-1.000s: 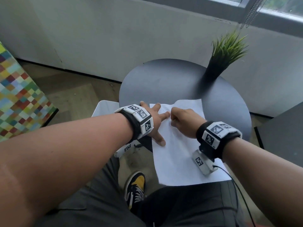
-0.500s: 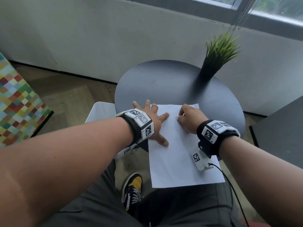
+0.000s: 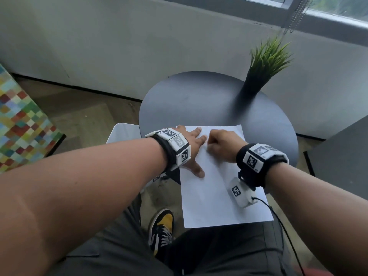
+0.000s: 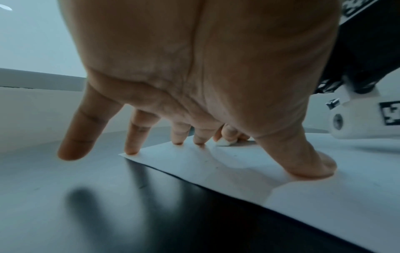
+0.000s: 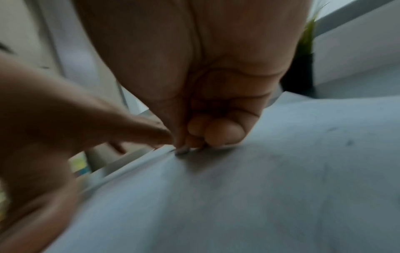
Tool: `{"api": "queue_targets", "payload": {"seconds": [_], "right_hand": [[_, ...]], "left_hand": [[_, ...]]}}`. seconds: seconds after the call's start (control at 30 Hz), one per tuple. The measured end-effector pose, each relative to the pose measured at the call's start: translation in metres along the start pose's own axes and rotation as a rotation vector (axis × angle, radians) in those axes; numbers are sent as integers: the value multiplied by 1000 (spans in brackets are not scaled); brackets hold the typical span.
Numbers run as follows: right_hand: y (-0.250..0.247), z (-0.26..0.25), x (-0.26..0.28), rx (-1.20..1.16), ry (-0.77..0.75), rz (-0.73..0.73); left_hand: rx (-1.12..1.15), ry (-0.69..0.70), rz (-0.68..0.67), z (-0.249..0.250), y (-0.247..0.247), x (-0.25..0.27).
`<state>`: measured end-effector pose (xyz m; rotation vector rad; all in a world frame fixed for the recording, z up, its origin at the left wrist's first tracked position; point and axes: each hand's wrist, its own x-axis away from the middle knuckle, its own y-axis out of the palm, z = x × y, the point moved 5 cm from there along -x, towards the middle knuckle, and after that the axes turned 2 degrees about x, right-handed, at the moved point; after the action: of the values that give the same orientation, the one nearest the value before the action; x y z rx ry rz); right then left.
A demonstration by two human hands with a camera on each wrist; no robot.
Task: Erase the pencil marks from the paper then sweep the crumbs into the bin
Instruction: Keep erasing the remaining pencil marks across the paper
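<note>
Left wrist view alone shows eraser (image 4: 225,142) pinched by right hand (image 3: 223,145); left hand (image 3: 194,148) splayed flat on paper (image 3: 215,196).

A lounge-like office corner: round dark table (image 3: 199,100), potted plant (image 3: 262,70), window (image 3: 328,6), wood floor (image 3: 83,116).

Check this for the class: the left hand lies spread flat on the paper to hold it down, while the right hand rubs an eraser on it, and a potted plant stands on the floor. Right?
One slip: the potted plant stands on the round table, not the floor, as the head view shows. The left hand does hold down the paper while the right hand rubs the eraser.
</note>
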<state>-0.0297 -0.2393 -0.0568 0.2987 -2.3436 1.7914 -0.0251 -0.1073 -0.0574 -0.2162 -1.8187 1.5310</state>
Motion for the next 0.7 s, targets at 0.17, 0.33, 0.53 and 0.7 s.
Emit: {"api": "queue_targets", "payload": {"seconds": [0.17,0.33,0.53,0.7], "right_hand": [[-3,9,-5,-24,106,65],[-1,4,4,-32,32,-18],[7,-7,12,-27,-77,-62],[-12,23,4,-44,105,55]], "left_hand": [[5,-2,-10,0,0,2],[6,-1,-21,1,0,2],[-8,14,-42,0,-1,1],[-20,1,-58,0,-1,-1]]}}
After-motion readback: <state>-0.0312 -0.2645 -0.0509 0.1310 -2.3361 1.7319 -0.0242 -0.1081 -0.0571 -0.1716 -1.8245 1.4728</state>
